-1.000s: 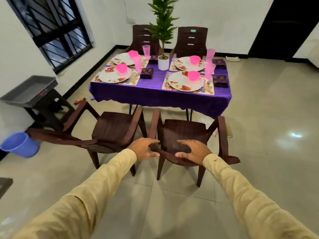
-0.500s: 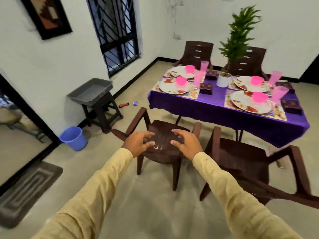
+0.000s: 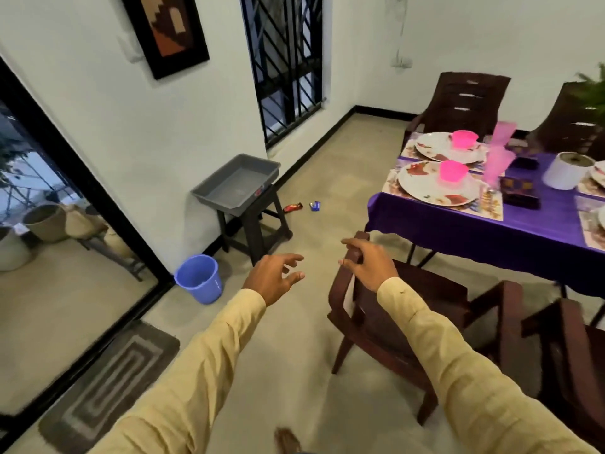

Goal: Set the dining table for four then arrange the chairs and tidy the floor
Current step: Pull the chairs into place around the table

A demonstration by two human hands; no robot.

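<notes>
- Close in, the dark brown plastic armchair [image 3: 402, 309] stood on the pale floor at about four o'clock from the middle of the view, just beside the near edge of the purple-clothed dining table [image 3: 474, 231].
- The right hand [image 3: 370, 263] lay on the armchair's upper left edge, fingers curled over the top and thumb pressed against the side, gripping it.
- The left hand [image 3: 275, 276] hung in the air at nine o'clock from the right hand, apart from the armchair, fingers spread and loosely bent, holding nothing.
- A second dark brown chair [image 3: 569, 355] stood at four o'clock from the first, close beside it.
- On the table, at two o'clock, sat two white floral plates [image 3: 435, 188], each carrying a pink plastic bowl [image 3: 453, 170], with blurred pink tumblers [image 3: 499, 158] and a white round pot [image 3: 568, 170] to their right.
- Two more brown chairs [image 3: 465, 99] stood beyond the table at one o'clock.
- On the floor at twelve o'clock lay a red-brown wrapper [image 3: 292, 208] and a small blue wrapper [image 3: 315, 206], near each other.
- A grey plastic tray [image 3: 235, 183] rested on a dark stool [image 3: 255, 231] at eleven o'clock, against the wall.
- A blue plastic bucket [image 3: 199, 278] stood at nine o'clock, and a grey patterned doormat [image 3: 108, 378] lay at eight o'clock.
</notes>
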